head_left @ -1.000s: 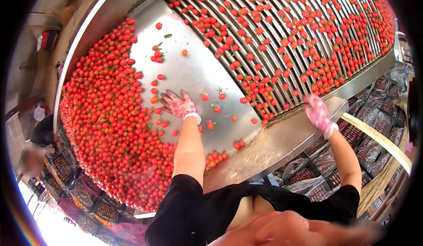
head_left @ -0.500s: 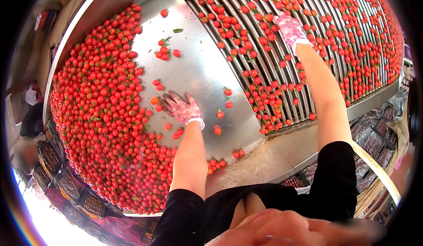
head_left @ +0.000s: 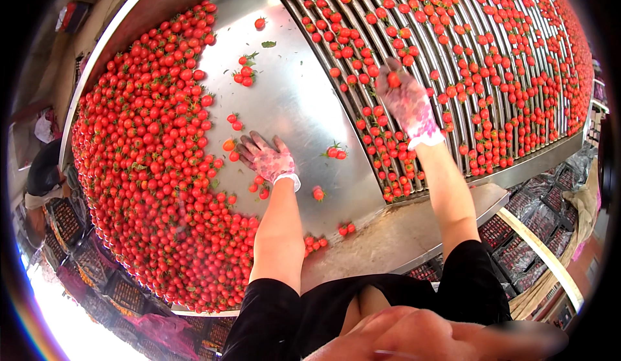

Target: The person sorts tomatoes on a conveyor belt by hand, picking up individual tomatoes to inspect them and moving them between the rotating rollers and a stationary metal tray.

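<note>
My left hand [head_left: 268, 159], in a pink-patterned glove with dark-stained fingertips, rests with fingers spread on the smooth metal sheet [head_left: 297, 109]. Beside its fingertips lie an orange-red cherry tomato [head_left: 229, 145] and a few red ones. A large heap of cherry tomatoes [head_left: 145, 134] fills the sheet's left side. Over the metal roller conveyor [head_left: 356, 112], my right hand [head_left: 409, 105], gloved alike, has its fingers curled round a single cherry tomato [head_left: 393, 79]. Many more tomatoes sit in rows between the rollers, thickest toward the far right.
A green leaf [head_left: 269, 44] and scattered tomatoes lie on the sheet. A raised metal rim [head_left: 97, 57] borders the heap. Stacked black crates [head_left: 129, 293] stand below left, others under plastic [head_left: 537, 215] at right. A person in dark clothing [head_left: 45, 170] is at the far left.
My right hand has drawn back toward me and left across the rollers, and a tomato now shows in its fingers. The left hand has stayed put. Some loose tomatoes on the sheet have shifted.
</note>
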### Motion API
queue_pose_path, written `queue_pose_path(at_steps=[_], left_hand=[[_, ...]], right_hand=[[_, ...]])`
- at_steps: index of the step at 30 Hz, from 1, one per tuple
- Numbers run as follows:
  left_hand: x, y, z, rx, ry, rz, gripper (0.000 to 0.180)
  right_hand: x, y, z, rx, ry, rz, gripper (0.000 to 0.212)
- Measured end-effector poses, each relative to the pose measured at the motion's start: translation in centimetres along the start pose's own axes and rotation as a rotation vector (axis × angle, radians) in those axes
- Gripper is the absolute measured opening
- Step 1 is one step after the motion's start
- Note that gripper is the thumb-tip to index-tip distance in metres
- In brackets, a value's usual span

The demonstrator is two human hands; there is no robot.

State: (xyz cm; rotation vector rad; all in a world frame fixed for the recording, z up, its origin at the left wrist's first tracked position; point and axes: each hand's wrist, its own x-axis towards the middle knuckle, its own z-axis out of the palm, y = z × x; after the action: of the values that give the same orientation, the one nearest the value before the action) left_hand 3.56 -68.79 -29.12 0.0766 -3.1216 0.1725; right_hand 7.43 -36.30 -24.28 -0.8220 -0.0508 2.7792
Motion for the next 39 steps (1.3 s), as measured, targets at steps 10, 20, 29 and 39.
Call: queue_pose_path(at_steps=[10, 20, 29, 39], left_hand=[[-0.3, 0.4, -0.5, -0.038, 0.023, 0.007, 0.058], [0.9, 0.8, 0.0, -0.382, 0.039, 0.474, 0.063], [19.9, 24.5, 2.1, -0.516, 0.103, 0.822, 0.056], [16.5, 26.7, 2.3, -0.663, -0.485, 0.44, 0.027]], right_hand=[[-13.8, 4.4, -1.8, -0.952, 0.157, 0.033, 0.026], [-17.3, 4.2, -6.3, -2.41, -0.794, -0.638, 0.036], [-17.3, 3.1, -3.4, -2.462, -0.831, -0.639, 0.038], [-18.4, 3.9, -5.6, -2.095, -0.738, -0.291, 0.039]])
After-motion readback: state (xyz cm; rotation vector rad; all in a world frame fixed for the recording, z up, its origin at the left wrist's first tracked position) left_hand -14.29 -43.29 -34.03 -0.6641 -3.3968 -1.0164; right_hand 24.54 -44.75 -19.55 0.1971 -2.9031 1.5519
